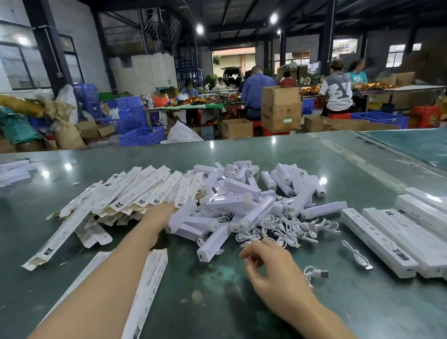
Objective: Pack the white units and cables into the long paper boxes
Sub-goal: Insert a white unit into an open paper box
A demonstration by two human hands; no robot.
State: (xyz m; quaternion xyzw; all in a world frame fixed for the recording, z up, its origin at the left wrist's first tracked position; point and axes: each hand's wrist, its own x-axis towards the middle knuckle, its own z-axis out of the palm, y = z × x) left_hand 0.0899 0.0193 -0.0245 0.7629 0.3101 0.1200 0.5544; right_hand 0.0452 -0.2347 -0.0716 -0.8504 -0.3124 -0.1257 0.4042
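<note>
Nearest the camera, one long white paper box with dark print (142,306) lies on the green tabletop (211,330), partly under the bare left forearm; a second such box (79,281) shows beyond that arm. The left hand (157,220) reaches to the edge of a heap of flat white paper boxes (122,196), too many and too overlapped to count; its fingers are blurred, so I cannot tell its grip. The right hand (271,266) hovers with loosely curled fingers, holding nothing, just before a tangle of white cables (280,229). Behind lies a pile of white rectangular plastic units (238,199), dozens. Two loose white cables (357,255) lie right. About four filled white boxes (429,234) sit side by side.
</note>
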